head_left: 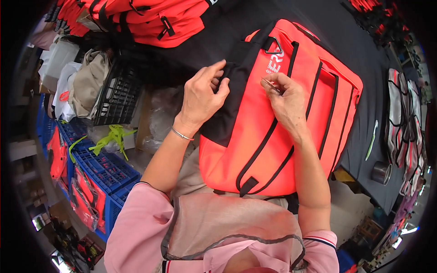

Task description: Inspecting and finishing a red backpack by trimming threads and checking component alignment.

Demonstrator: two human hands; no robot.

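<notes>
A bright coral-red backpack with black piping, black side panels and white print lies over the table edge in front of me. My right hand is closed over its front, pinching a small, slim metal tool whose tip points left near the print. Most of that tool is hidden in the fingers, so its kind is unclear. My left hand hovers at the bag's black side panel. Its fingers are half bent with the thumb apart, and nothing shows between them.
More red bags are piled at the far left on the black-covered table. A black crate and blue crates stand at left. On the right lie a green-and-white toothbrush-like stick, a metal cup and grey strips.
</notes>
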